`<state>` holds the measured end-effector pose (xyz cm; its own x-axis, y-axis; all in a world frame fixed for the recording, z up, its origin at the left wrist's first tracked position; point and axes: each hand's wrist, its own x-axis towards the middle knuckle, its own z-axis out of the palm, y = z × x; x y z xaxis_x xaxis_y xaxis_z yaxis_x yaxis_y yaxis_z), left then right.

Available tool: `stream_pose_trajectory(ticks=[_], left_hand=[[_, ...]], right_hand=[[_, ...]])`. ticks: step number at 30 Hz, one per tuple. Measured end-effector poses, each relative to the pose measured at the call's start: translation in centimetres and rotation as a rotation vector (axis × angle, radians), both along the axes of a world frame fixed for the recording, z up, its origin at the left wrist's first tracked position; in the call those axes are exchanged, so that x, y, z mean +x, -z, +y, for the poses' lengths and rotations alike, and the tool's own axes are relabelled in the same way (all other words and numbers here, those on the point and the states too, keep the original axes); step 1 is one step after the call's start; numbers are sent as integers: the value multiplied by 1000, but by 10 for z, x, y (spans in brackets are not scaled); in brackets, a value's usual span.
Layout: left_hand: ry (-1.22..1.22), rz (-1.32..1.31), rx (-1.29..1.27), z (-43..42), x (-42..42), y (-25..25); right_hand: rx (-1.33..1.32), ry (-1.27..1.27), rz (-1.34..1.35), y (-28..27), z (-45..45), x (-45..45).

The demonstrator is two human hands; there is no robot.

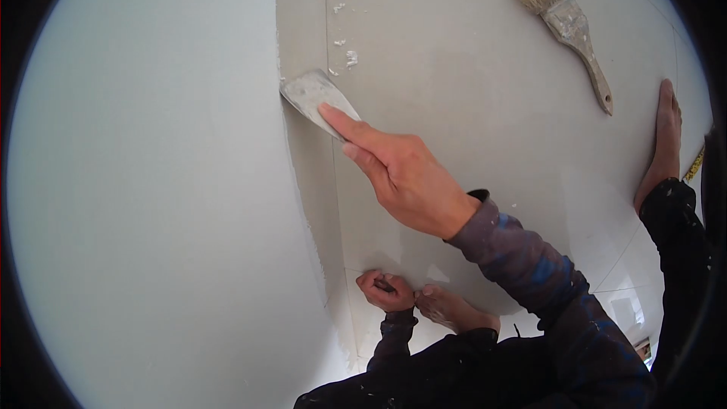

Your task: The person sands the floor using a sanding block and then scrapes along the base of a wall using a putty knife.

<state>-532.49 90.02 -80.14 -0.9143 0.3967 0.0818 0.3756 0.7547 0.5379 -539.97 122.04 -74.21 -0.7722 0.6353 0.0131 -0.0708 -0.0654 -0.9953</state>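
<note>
My right hand (413, 178) is closed round a putty knife (312, 97), its index finger stretched along the blade. The handle is hidden in the palm. The blade's front corner meets the bottom edge of the white wall (151, 167), where the wall borders the beige skirting strip (303, 23). Lower down, my left hand (386, 291) is a closed fist near the floor, beside my bare foot (454, 310). Something dark shows between its fingers, too small to name.
A wide paint brush (564, 23) with pale bristles lies on the tiled floor (454, 68) at upper right. White crumbs (351, 58) are scattered along the skirting. My other bare foot (666, 132) stands at the right, near a yellow patterned strip (695, 164).
</note>
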Motion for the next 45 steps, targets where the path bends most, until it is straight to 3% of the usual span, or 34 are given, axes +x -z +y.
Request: stream_pose_trajectory(ticks=[18,21,27,30,38,45], left_hand=[[-25,-19,56,5,1,0],[-17,-19,65,8,1,-1],[-33,-27,64,4,1,2],[-13,-3,30,3,1,1],[-13,-22,54,7,0,1],[-8,-35,51,8,-1,-3]], right_hand=[[-14,55,41,-2,10,-12],[-41,-26,-51,-6,15,-10],[74,107,44,-2,14,-18],[-36,7,-41,-3,20,-14],[94,114,28,3,34,-26],[0,15,-26,-3,31,-19]])
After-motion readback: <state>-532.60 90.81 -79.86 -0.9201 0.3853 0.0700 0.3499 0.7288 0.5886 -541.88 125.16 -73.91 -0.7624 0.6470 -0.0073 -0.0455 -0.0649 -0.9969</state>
